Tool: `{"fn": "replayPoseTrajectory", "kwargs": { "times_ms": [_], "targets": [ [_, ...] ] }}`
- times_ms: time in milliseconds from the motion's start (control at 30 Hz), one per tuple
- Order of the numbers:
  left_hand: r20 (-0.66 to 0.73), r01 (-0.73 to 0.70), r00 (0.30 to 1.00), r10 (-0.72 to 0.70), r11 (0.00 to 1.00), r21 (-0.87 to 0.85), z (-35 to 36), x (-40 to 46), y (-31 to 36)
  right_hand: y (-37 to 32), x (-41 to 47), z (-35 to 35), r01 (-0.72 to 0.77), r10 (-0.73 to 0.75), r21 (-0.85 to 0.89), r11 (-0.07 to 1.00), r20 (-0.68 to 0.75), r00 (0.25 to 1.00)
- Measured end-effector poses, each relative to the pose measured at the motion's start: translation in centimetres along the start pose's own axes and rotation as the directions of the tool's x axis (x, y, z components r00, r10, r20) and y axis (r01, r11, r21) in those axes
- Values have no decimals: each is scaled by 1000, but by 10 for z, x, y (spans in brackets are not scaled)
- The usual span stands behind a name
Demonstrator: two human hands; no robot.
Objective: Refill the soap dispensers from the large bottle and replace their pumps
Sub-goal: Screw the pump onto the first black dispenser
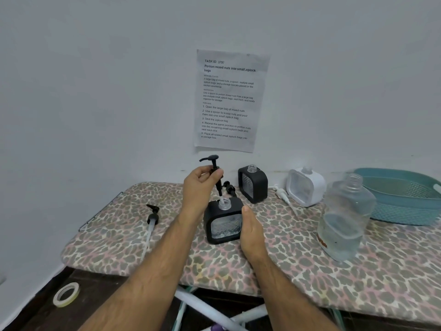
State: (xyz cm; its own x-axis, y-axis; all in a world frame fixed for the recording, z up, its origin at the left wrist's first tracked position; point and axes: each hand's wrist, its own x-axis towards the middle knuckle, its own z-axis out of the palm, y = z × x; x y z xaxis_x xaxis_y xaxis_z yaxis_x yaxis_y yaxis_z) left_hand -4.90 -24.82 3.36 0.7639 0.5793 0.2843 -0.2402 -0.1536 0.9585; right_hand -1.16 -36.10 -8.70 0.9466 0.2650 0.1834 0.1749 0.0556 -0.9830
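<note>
Leopard-print board (286, 271) against wall; left hand (199, 187) grips pump (214, 172), right hand (253, 231) dispenser (223, 223)

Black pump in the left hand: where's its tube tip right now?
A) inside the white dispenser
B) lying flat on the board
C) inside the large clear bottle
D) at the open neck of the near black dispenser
D: the left hand holds the black pump tilted, its tube tip entering the neck of the near black dispenser, which the right hand steadies.

Single head view, looking forward-down, close over ironing board (286, 266) against wall.
</note>
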Motion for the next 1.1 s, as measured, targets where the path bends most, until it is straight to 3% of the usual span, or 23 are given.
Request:
{"fn": "replayPoseTrajectory", "kwargs": {
  "times_ms": [367,567,1100],
  "targets": [
    [70,7,998,-7,1000,5,0,-12,-21,3,2,0,3,-3,-18,1000,-5,1000],
    [131,5,991,-20,994,112,1,-18,-32,2,2,0,14,-14,-18,1000,10,1000],
    [109,-45,994,16,963,267,-10,-20,-50,3,3,0,13,-13,-11,1000,-3,1000]
  ]
}}
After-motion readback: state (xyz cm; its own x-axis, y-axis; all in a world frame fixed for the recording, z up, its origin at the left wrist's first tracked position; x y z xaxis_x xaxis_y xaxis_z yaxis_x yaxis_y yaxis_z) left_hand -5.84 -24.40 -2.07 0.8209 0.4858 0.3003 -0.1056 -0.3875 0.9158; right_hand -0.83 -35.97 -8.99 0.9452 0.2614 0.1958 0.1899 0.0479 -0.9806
